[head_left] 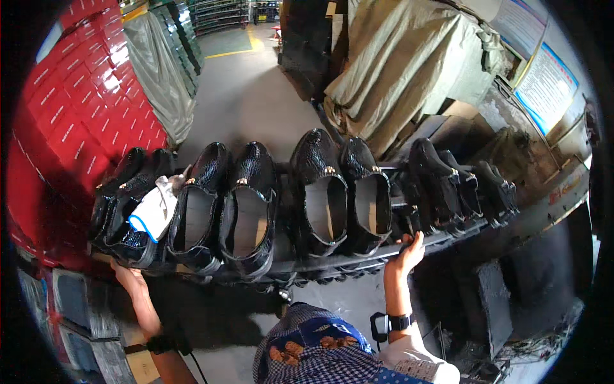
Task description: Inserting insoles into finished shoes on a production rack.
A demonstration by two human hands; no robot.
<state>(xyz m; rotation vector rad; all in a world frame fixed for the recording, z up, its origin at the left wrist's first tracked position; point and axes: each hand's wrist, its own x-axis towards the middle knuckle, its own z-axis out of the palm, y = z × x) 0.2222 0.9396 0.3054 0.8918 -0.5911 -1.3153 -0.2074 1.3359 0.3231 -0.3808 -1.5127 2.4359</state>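
While both forearms reach forward from the near side, a long dark rack (441,242) lies crosswise in front of the person, bearing a row of glossy black shoes (250,211). The right hand (404,255) is curled around the rack's near rail, right of the middle, its fingers bent over the top. The left hand (131,279) meets the near edge at the left end, just below the shoes there; its fingertips are hidden, so I cannot tell how tightly they close. Two pairs in the middle stand with toes pointing to the far side and openings facing the person, metallic trim on their fronts. Farther right, more shoes lean at a slant, and at the left end a white cloth piece (155,210) with a blue edge rests on top of the shoes. A dark band circles each wrist, and a checked garment (307,349) shows at the near edge. Stacked red boxes (77,109) rise on the left, beside a grey cover (157,70) draped over a pile. On the far right, a pale tarp (409,64) hangs in folds near a poster (547,86), and between the two sides a grey floor (240,109) runs to a yellow line (230,53).
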